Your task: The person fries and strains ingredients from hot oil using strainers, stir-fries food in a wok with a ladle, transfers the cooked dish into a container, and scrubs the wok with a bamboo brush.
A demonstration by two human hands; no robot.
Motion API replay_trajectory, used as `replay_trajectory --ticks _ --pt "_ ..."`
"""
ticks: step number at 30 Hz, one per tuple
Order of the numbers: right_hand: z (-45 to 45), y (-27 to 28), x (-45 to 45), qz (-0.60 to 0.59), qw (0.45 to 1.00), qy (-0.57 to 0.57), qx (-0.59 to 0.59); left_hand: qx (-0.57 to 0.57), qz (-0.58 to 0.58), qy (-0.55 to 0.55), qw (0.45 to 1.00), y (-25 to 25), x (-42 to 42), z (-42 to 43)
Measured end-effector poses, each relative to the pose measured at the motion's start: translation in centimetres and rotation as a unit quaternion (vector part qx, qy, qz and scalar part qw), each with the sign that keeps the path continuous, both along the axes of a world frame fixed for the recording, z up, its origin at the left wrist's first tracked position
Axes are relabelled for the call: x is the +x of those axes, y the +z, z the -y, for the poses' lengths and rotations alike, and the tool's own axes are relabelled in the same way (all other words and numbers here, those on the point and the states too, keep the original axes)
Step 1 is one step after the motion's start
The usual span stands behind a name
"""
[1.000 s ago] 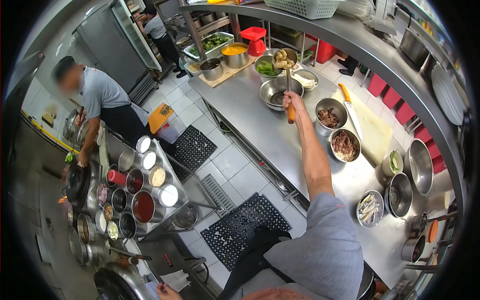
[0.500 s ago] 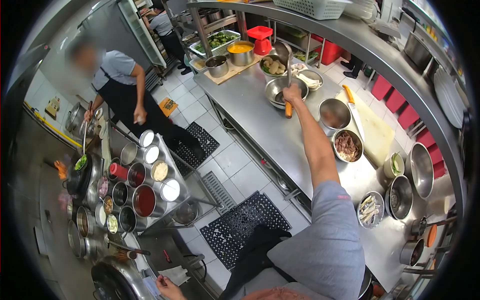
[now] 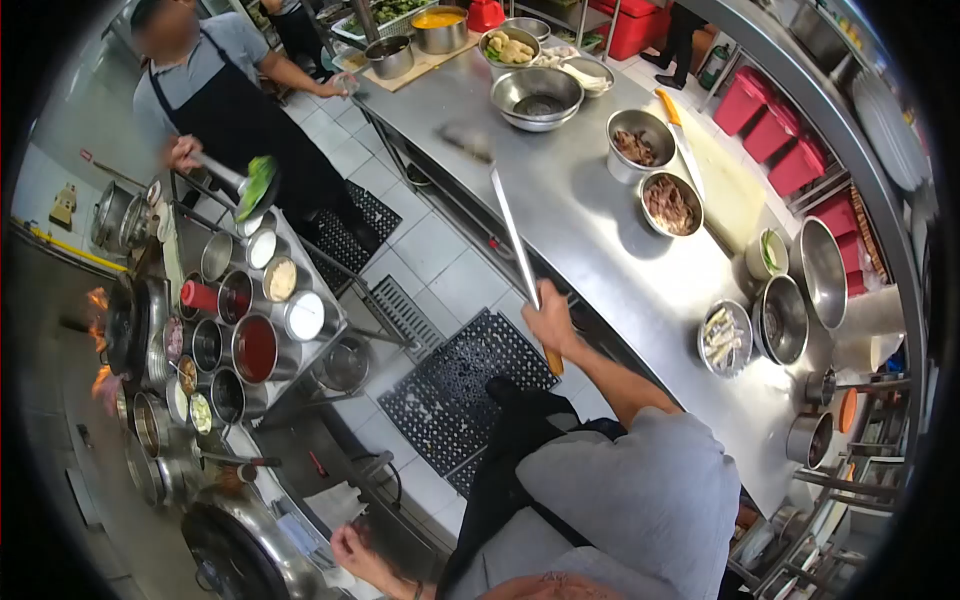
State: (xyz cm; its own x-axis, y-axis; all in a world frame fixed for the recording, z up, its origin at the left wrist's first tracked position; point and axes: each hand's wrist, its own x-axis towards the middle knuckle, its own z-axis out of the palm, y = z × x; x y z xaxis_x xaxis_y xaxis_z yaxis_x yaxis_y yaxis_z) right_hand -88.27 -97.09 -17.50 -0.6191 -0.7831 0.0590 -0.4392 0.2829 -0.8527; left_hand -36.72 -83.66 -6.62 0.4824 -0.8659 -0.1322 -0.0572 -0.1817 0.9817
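Note:
My right hand (image 3: pixel 552 318) grips the wooden handle of a long metal ladle (image 3: pixel 515 235). The ladle reaches up and away, its blurred head beside the metal prep table's near edge. Beyond that head, a steel bowl (image 3: pixel 537 98) stands on the table with another bowl's rim beneath it. Low in the view, my left hand (image 3: pixel 362 556) is by the wok station with its fingers loosely bent and apart, and I see nothing in it. Nearest to it lies a pale cloth (image 3: pixel 336 506). A black wok (image 3: pixel 225 550) sits to the left of that hand.
Sauce and seasoning pots (image 3: pixel 255 347) crowd the left stand. A co-worker (image 3: pixel 225 110) holds a ladle with greens (image 3: pixel 258 188). Flames rise by another wok (image 3: pixel 125 325). Meat bowls (image 3: pixel 668 203), a knife (image 3: pixel 688 150) and a cutting board (image 3: pixel 735 195) are on the table; a rubber mat (image 3: pixel 455 390) covers the floor.
My right hand has drawn back from the steel bowls toward my body, bringing the ladle over the aisle. The co-worker has raised the greens and stretched an arm toward the table. My view has shifted.

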Motion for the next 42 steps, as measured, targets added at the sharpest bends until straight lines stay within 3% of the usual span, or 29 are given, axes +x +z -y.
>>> replay_trajectory --ticks 1,4,9,11,12,15,17,18,21,23,29,31,34,36,39,42 --pt "-2.8 -0.8 1.6 -0.007 0.999 0.03 0.022 -0.008 -0.026 0.005 1.0 4.1 -5.1 1.0" --pt "-9.7 0.5 5.4 0.081 0.978 0.138 0.132 -0.118 -0.184 -0.147 0.965 7.6 -8.6 -0.1" --pt "-16.5 -1.2 9.9 0.004 0.933 0.341 0.115 -0.245 -0.31 -0.369 0.841 13.6 -9.2 -7.1" --pt "-18.0 1.9 12.5 -0.003 0.904 0.41 0.122 -0.27 -0.4 -0.373 0.793 16.5 -8.3 -10.9" --pt "-18.5 0.2 13.8 -0.029 0.896 0.434 0.086 -0.278 -0.444 -0.363 0.77 17.7 -7.6 -12.9" --pt "-19.7 1.5 19.1 -0.037 0.886 0.462 0.025 -0.304 -0.568 -0.33 0.69 21.4 -5.8 -18.2" --pt "-20.1 2.4 23.0 -0.058 0.861 0.505 0.027 -0.363 -0.516 -0.446 0.635 22.3 -3.6 -19.4" --pt "-20.4 2.5 25.3 -0.061 0.855 0.514 0.014 -0.364 -0.51 -0.404 0.666 23.6 -3.0 -21.6" --pt "-21.5 2.8 30.9 0.03 0.83 0.555 -0.031 -0.468 -0.539 -0.288 0.638 24.3 -4.0 -28.2" --pt "-22.0 3.9 34.1 -0.009 0.796 0.605 -0.025 -0.543 -0.524 -0.23 0.614 24.2 -3.8 -31.5" --pt "-24.3 6.9 42.3 -0.065 0.664 0.745 0.006 -0.64 -0.381 -0.142 0.652 21.9 0.1 -37.3" --pt "-25.4 7.2 45.6 -0.061 0.625 0.778 0.009 -0.603 -0.44 -0.102 0.658 21.5 1.2 -39.7" --pt "-28.7 8.0 52.2 -0.067 0.539 0.839 0.029 -0.53 -0.235 -0.038 0.814 22.9 3.5 -39.0" --pt "-31.5 8.6 57.1 -0.066 0.472 0.879 0.026 -0.481 -0.111 0.038 0.869 23.4 3.8 -37.3" --pt "-35.6 7.7 65.2 -0.041 0.384 0.923 -0.004 -0.464 -0.045 0.107 0.878 24.3 5.1 -35.8" --pt "-39.7 7.0 70.9 -0.09 0.361 0.927 -0.049 -0.474 -0.042 0.144 0.868 25.6 6.5 -35.7"
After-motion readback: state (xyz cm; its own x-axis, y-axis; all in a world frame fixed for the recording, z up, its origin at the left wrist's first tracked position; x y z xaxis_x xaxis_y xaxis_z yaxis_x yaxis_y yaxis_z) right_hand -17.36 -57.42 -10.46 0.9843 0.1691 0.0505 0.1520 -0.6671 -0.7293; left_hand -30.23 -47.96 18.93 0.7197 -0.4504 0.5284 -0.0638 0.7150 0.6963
